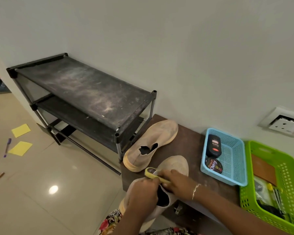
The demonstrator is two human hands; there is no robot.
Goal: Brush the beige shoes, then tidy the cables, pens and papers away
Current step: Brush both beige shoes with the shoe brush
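Beige knit slip-on shoe (176,164), steadied at its collar by the gripping left hand (143,192) so the right hand (175,183), closed round a yellow-handled brush (150,173), can scrub its upper.

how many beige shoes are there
2: the far shoe lies on the bench beside the black rack; the near shoe is in the left hand, the right hand holding a brush to it.

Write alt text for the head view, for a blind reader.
A person's left hand grips a beige shoe half on a table while the right hand holds a yellow brush to it. A second beige shoe lies beside a black rack, a blue basket and a green basket at right; papers and pens litter the floor.
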